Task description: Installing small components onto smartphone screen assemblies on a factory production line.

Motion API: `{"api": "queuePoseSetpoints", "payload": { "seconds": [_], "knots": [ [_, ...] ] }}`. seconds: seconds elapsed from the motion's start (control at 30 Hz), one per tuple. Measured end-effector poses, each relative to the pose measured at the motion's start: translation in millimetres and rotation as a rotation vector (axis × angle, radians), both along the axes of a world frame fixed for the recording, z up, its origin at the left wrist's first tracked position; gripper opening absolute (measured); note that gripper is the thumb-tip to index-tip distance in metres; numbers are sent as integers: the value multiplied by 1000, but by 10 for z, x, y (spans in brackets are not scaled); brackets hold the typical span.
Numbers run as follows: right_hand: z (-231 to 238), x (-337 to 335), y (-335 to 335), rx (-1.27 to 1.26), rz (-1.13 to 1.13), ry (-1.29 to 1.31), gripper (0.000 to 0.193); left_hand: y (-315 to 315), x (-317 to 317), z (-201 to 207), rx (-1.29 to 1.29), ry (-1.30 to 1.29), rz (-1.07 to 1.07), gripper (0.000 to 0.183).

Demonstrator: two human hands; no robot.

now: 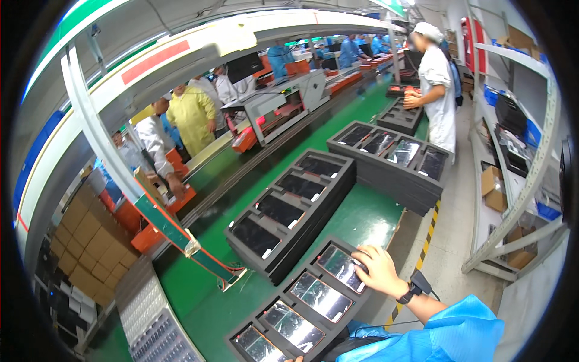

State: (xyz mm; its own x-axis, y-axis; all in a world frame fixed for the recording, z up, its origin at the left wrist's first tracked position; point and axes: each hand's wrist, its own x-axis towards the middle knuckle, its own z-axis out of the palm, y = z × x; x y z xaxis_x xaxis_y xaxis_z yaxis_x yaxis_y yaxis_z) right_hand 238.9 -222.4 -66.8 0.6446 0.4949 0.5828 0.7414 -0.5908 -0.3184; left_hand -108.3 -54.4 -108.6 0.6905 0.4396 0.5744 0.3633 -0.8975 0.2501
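Note:
My right hand (379, 271), with a black band on its wrist, reaches over the right end of the near dark foam tray (259, 324). Its fingers are apart and touch the edge of a smartphone (341, 268) lying flat in the end slot. Three more smartphones lie screen up in that tray: one with a bright reflection (321, 295), a second (294, 326) and the nearest (259, 345), all with thin orange edges. Of my left hand (295, 359) only fingertips show at the tray's lower edge, so its grip is hidden.
A stack of foam trays (310, 232) with phones stands just beyond, and another stack (392, 175) to its right. White blister trays (154, 320) lie at left. A metal post (120, 163) rises from the green bench (205, 308). A co-worker in white (435, 84) stands farther along.

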Motion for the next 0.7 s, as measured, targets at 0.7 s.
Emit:
{"api": "queuePoseSetpoints", "payload": {
  "seconds": [0.7],
  "knots": [
    [-92, -691, -1944, 1556, 378, 1297, 72, 52, 1054, 1521, 614, -555, -286, 22]
  ]
}}
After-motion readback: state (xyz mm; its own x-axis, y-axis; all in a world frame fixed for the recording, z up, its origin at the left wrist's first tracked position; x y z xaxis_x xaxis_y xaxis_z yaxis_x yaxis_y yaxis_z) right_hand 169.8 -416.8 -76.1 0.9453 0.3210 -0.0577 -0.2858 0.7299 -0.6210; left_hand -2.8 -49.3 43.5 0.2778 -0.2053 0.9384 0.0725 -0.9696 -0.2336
